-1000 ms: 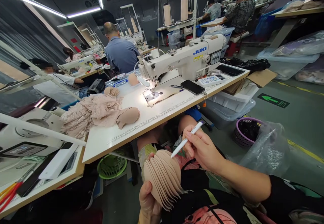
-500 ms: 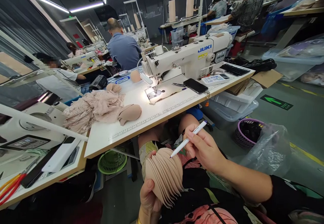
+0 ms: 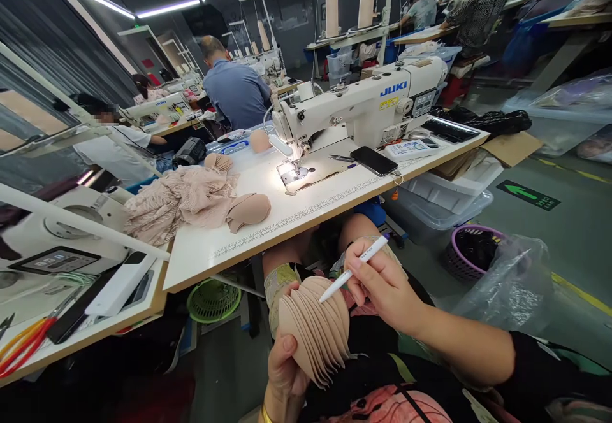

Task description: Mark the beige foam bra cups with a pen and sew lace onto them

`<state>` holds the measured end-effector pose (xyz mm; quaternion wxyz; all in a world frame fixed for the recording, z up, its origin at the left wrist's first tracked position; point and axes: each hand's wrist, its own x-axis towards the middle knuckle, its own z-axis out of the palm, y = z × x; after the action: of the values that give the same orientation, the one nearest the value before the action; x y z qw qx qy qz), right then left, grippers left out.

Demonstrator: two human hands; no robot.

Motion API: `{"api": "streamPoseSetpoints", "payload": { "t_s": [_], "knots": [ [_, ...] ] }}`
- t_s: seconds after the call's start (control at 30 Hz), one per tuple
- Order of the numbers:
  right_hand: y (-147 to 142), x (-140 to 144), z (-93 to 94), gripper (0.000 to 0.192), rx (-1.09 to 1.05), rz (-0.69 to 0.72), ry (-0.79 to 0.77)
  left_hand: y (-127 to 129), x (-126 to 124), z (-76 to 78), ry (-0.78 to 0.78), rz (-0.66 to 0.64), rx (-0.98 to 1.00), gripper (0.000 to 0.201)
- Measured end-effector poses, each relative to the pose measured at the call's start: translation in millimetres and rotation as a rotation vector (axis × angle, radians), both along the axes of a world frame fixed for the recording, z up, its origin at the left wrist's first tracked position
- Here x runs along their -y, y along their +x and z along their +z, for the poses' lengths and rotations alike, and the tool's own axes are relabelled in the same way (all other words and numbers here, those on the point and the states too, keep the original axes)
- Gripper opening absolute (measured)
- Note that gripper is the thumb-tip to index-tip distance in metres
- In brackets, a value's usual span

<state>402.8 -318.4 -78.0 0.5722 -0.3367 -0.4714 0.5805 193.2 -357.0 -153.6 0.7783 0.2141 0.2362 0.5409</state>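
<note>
1. The white worktop (image 3: 306,213) runs from its near left corner to the far right corner, a printed ruler along its near edge.
2. A white sewing machine (image 3: 368,107) stands towards the far right of the worktop, its lamp lighting the plate under the needle.
3. A heap of beige lace fabric (image 3: 179,200) lies by the left edge of the worktop, with a single foam cup (image 3: 248,209) touching its right side.
4. Clear plastic bins (image 3: 444,197) sit stacked on the floor under the right end of the worktop; their contents cannot be made out.
5. A purple-rimmed basket (image 3: 471,251) on the floor holds something dark, half hidden by a crumpled clear plastic bag (image 3: 511,283).
6. A green basket (image 3: 213,299) sits below the near edge; its inside is hidden.
7. The stack of beige foam cups (image 3: 318,330) is over the person's lap, below the near edge, fanned out.
8. The left hand (image 3: 284,372), partly cut off by the picture's bottom edge, grips the stack from beneath.
9. The right hand (image 3: 382,286) pinches a white pen (image 3: 354,269), tip at the topmost cup.
10. A black phone (image 3: 373,160) lies beside the machine.
</note>
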Motion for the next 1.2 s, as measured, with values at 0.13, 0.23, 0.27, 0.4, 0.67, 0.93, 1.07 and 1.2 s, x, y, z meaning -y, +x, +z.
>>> {"api": "streamPoseSetpoints", "payload": {
  "t_s": [0.13, 0.23, 0.27, 0.4, 0.67, 0.93, 1.07, 1.2],
  "knots": [
    [-2, 1, -0.7, 0.034, -0.030, 0.001, -0.022, 4, -2, 11.2, 0.026, -0.076, 0.009, 0.088],
    [-3, 0, 0.6, 0.035, -0.085, -0.006, -0.053, 6, -2, 14.2, 0.029, -0.077, 0.016, 0.089],
    [-3, 0, 1.0, 0.036, -0.074, -0.007, -0.051, 6, -2, 14.4, 0.027, -0.080, 0.011, 0.089],
    [-4, 0, 0.0, 0.035, -0.007, -0.006, -0.012, 8, 0, 15.9, 0.010, -0.063, -0.010, 0.088],
    [-3, 2, -0.7, 0.034, -0.067, 0.027, -0.024, 12, 0, 19.8, -0.007, -0.037, 0.001, 0.089],
    [-4, 2, -0.1, 0.031, -0.101, 0.035, 0.004, 12, 0, 23.8, 0.006, -0.049, -0.017, 0.095],
    [-5, 4, 1.2, 0.032, 0.010, 0.036, 0.063, 12, 0, 23.1, -0.007, -0.028, -0.039, 0.095],
    [-5, 4, 1.2, 0.032, -0.038, 0.053, 0.051, 11, 2, 21.2, -0.023, -0.015, -0.050, 0.097]
  ]
}}
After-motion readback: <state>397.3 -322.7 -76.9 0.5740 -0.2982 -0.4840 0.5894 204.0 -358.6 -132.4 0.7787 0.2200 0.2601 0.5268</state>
